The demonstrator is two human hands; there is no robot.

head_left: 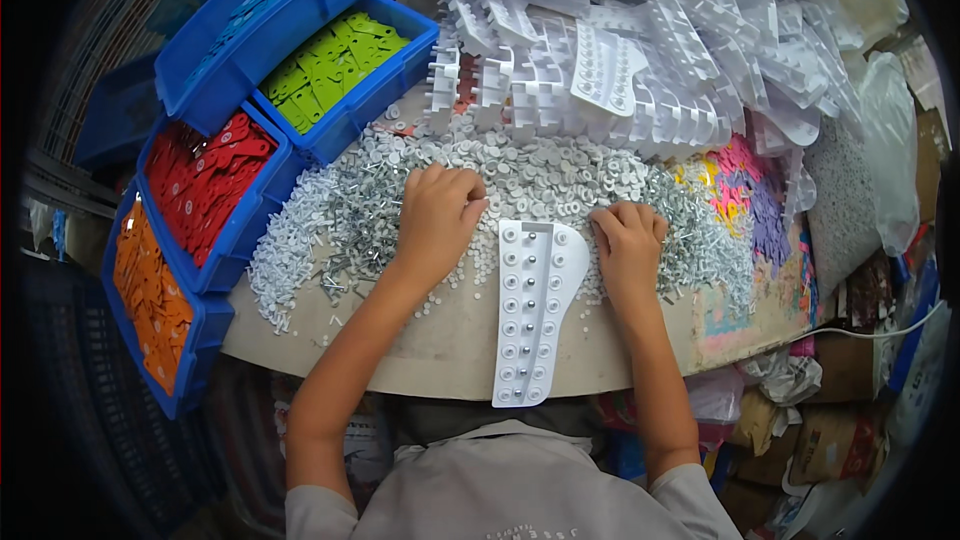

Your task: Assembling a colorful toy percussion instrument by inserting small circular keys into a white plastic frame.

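A white plastic jig [571, 258] lies upright on the table before me, its lower end reaching past the near edge. White ring-shaped pieces line both its sides, and small shiny metal pieces sit along its middle channel. Left of the jig's top, my left hand [440, 208] reaches into the heap of small white washers [545, 175], its fingers bent and pinched together. At the heap's right part, my right hand [630, 235] has its fingers curled down and closed. Whatever the fingertips of either hand grip is too small or hidden to make out.
Blue bins [240, 270] with orange, red, green and blue flat pieces stand at the left. Stacked white plastic jigs [640, 60] fill the back. Small metal pins [370, 230] and white pins [285, 250] lie heaped leftward. Pink and purple pieces [765, 220] lie at the right.
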